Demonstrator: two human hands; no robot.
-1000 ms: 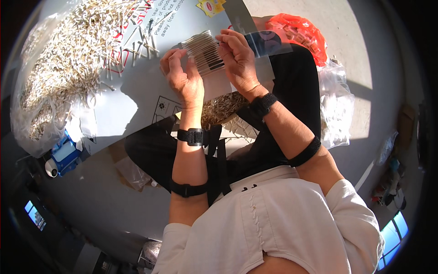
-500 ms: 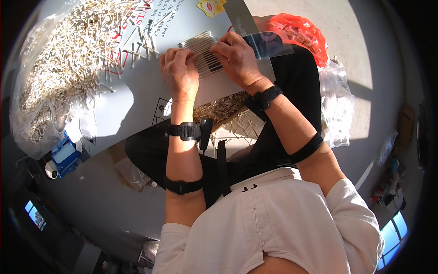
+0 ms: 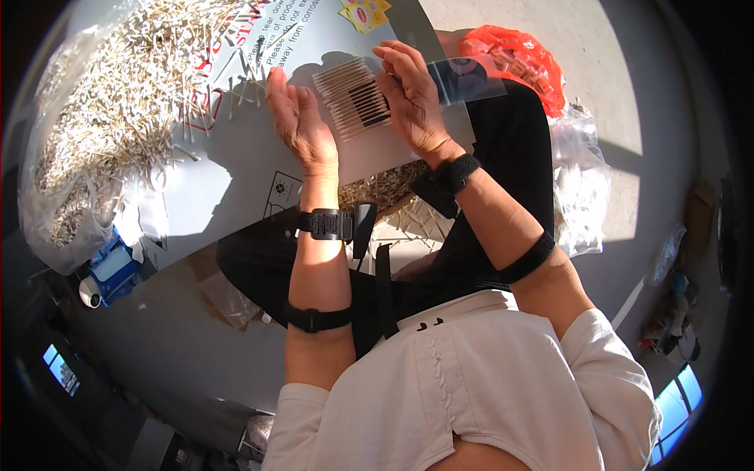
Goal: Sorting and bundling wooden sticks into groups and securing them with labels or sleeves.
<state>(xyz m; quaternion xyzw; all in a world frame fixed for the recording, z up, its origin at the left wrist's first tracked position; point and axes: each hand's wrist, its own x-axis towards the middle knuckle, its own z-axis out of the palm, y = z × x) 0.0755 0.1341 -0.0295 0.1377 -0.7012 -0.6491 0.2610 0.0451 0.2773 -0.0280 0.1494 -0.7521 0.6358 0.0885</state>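
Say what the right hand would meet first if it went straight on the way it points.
Most likely the yellow cards lying ahead of the right hand, though its height above the grey board is unclear.

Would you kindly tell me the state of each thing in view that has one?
Swab row: lined up side by side
Left hand: open, left of the row
Right hand: open, right of the row
Swab heap: loose, jumbled
Red bag: bulging, contents showing
Yellow cards: overlapping
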